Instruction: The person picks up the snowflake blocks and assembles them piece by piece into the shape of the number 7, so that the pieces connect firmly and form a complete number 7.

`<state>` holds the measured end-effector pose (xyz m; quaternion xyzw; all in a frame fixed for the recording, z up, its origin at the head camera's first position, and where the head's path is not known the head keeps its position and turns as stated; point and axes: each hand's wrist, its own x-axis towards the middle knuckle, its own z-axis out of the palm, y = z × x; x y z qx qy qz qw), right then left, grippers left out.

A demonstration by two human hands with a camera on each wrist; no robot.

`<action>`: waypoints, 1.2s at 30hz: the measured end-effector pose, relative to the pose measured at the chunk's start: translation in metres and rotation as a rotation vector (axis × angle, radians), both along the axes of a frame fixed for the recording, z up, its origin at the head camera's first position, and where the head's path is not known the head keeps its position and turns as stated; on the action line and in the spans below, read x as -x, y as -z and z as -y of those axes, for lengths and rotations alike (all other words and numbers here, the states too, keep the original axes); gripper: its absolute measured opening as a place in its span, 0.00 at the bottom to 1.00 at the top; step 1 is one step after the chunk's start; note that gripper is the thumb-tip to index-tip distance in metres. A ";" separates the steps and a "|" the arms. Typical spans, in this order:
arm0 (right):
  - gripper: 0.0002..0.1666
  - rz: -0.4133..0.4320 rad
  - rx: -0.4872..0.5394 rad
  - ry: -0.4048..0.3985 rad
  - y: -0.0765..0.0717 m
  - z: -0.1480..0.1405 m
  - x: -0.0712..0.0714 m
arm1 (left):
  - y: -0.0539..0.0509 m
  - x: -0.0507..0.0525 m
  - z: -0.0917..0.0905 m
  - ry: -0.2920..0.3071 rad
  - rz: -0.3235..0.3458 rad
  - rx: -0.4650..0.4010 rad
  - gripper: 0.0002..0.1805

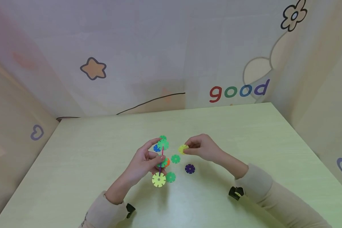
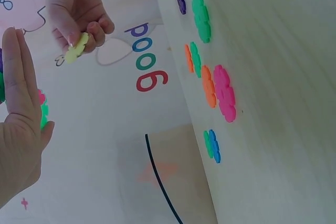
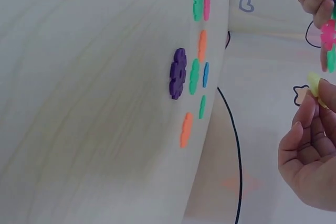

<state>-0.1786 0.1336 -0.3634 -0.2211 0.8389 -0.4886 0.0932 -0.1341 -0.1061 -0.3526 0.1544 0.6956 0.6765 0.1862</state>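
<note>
My left hand grips a joined chain of notched discs above the table. In the head view its top disc is green, another green disc is under the thumb, and a yellow disc hangs at the lower end, with pink and purple edge-on pieces between. My right hand pinches a single yellow disc between thumb and fingertips, to the right of the chain and apart from it. The right wrist view shows this yellow disc nearly edge-on, below the chain's pink disc.
Loose discs lie on the table beneath and between the hands: a purple one, green ones, a blue one and orange ones. A pink disc lies among them. A printed curtain stands behind the table.
</note>
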 end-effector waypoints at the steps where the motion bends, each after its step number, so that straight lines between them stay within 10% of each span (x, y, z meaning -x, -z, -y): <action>1: 0.05 -0.002 0.001 0.000 -0.001 0.000 -0.001 | 0.000 0.000 0.000 0.001 -0.001 0.003 0.35; 36: 0.04 -0.234 0.086 0.088 -0.007 0.018 -0.014 | 0.001 0.000 -0.006 0.032 0.005 -0.024 0.35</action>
